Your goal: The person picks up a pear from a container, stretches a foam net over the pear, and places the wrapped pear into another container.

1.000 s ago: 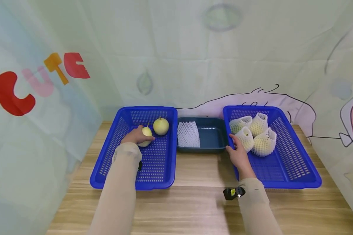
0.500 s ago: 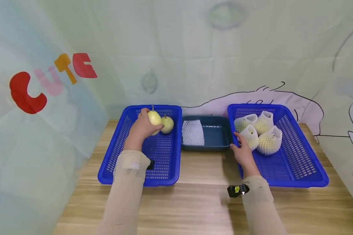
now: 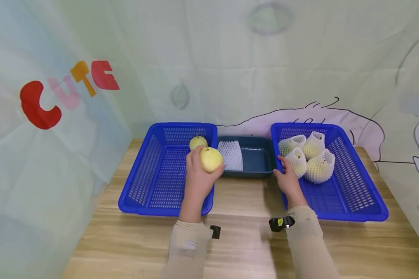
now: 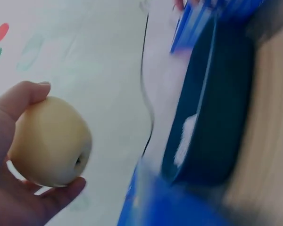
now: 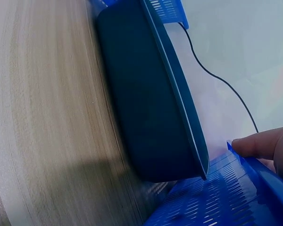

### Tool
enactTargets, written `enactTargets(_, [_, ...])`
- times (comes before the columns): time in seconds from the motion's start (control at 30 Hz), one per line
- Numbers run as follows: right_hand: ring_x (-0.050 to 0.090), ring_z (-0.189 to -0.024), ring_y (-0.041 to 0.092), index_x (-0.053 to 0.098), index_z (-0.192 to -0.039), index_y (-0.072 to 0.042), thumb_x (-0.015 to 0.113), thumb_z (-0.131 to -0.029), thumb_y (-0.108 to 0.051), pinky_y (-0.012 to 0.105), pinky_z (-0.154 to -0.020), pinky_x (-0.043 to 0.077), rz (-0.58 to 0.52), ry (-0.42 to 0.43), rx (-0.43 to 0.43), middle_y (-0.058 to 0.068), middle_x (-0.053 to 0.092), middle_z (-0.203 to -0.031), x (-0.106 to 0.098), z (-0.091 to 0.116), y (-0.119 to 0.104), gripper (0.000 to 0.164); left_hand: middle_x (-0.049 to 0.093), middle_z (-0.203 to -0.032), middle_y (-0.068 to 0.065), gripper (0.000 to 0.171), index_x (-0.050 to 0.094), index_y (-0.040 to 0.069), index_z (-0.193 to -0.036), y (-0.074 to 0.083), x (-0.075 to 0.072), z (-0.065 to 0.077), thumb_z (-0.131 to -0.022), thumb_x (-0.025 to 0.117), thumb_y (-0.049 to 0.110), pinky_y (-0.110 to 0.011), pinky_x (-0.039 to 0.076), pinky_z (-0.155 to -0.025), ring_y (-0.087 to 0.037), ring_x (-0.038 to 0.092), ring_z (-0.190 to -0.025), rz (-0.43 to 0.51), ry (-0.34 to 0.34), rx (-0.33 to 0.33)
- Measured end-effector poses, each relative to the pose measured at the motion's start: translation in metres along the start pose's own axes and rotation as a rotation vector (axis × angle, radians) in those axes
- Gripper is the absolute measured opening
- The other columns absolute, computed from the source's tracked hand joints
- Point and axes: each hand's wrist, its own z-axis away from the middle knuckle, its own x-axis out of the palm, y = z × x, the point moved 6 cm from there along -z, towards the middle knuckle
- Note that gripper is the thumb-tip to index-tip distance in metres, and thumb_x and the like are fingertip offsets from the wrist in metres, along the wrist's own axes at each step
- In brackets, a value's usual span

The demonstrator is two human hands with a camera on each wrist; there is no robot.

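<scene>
In the head view, my left hand (image 3: 199, 174) holds a bare yellow-green pear (image 3: 211, 159) at the inner side of the left blue basket (image 3: 132, 176). The left wrist view shows that pear (image 4: 54, 141) between thumb and fingers. Another bare pear (image 3: 197, 142) lies at that basket's back right. My right hand (image 3: 289, 181) rests on the near-left rim of the right blue basket (image 3: 356, 174); the right wrist view shows a digit (image 5: 257, 143) laid along this rim. Several pears in white foam nets (image 3: 319, 166) sit inside.
Between the baskets stands a dark teal tray (image 3: 256, 170) with a flat white foam net (image 3: 231, 155) at its left. All rest on a wooden table (image 3: 244, 248). A printed cloth (image 3: 213, 77) hangs behind and at both sides.
My left hand has lifted a pear from the left basket and carried it right and toward me. The right hand stays at the right basket's rim.
</scene>
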Motion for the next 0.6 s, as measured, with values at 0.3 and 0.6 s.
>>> enactTargets(0.3, [0.040,-0.116,0.040,0.031,-0.142,-0.006,0.046,-0.093,-0.003,0.049,-0.093,0.036,-0.003,0.003,-0.009,0.030,0.032,-0.136,-0.001,-0.001,-0.003,0.051,0.037,-0.128,-0.007,0.078,0.038,0.021,-0.135,0.015,0.055,0.032,-0.070,0.080,0.033,-0.045,0.042,-0.091,-0.026,0.045,-0.113,0.104,-0.120,0.057])
enactTargets(0.6, [0.039,-0.118,0.039,0.030,-0.143,-0.008,0.046,-0.094,-0.004,0.050,-0.095,0.036,0.003,-0.004,0.006,0.029,0.034,-0.136,0.000,0.000,-0.002,0.052,0.039,-0.129,-0.008,0.078,0.041,0.021,-0.134,-0.010,0.107,0.050,-0.068,0.082,0.029,-0.044,0.043,-0.089,-0.027,0.050,-0.109,0.083,-0.285,-0.034])
